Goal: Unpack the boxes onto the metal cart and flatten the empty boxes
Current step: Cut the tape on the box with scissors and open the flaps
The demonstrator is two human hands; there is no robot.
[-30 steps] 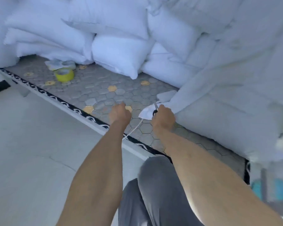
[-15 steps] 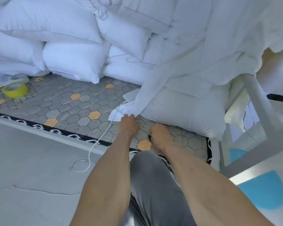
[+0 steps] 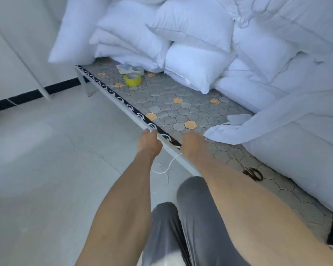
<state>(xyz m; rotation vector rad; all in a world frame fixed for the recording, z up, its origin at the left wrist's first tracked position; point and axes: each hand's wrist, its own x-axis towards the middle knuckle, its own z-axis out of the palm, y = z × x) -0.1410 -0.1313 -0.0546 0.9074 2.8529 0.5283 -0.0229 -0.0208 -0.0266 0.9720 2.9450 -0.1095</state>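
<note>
Since the earlier frame both hands have been drawn back from the white bag corner to the near edge of the platform, and the scissors have been set down. The left hand (image 3: 149, 144) is seen at that edge with fingers stretched toward the rail; whether the white cord (image 3: 167, 167) trailing to the floor beneath it is pinched cannot be told. The right hand (image 3: 192, 144) is curled just inside the edge, beside the bag's opened corner (image 3: 219, 134) — what it grips, if anything, is hidden. The scissors (image 3: 253, 174) lie further right on the patterned platform (image 3: 161, 104). No boxes and no metal cart are shown — white pillows (image 3: 196, 70) are stacked along the far edge, a yellow tape roll (image 3: 133, 79) near the far-left corner. The task appears barely begun.
</note>
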